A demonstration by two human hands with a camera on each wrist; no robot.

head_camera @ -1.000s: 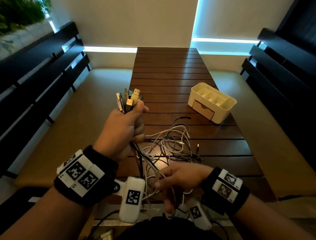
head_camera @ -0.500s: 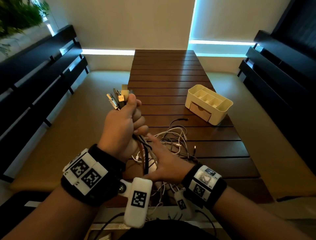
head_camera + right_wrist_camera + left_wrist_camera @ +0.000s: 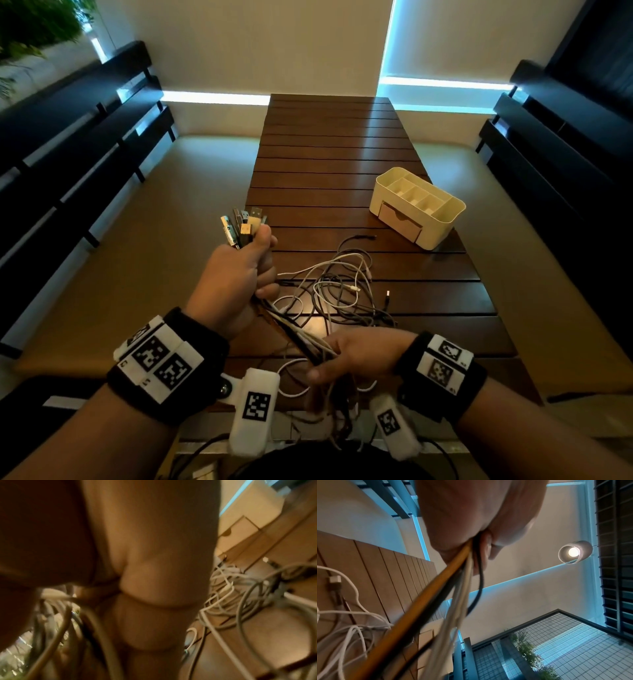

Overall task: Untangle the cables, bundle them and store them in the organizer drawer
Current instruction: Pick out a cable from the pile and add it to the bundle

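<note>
My left hand point(image 3: 239, 274) is raised above the table's near left and grips a bunch of cables just below their USB plugs point(image 3: 243, 226), which stick up from the fist. The cables point(image 3: 436, 601) run taut down from that fist toward my right hand point(image 3: 346, 356), whose fingers curl round the same bundle near the table's front edge. Loose white and grey cable loops point(image 3: 339, 287) lie tangled on the wooden table point(image 3: 325, 154) beyond both hands. The cream organizer point(image 3: 418, 205) stands at the right, its small drawer point(image 3: 399, 221) closed.
Dark slatted benches point(image 3: 68, 144) with tan seats flank the table on both sides. Loose cable ends point(image 3: 387, 296) lie right of the tangle. The far half of the table is bare wood. A lit lamp point(image 3: 573, 552) hangs overhead.
My right hand has slid back down the bundle from just under the left fist to the table's front edge. The left hand stays raised, holding the plug ends.
</note>
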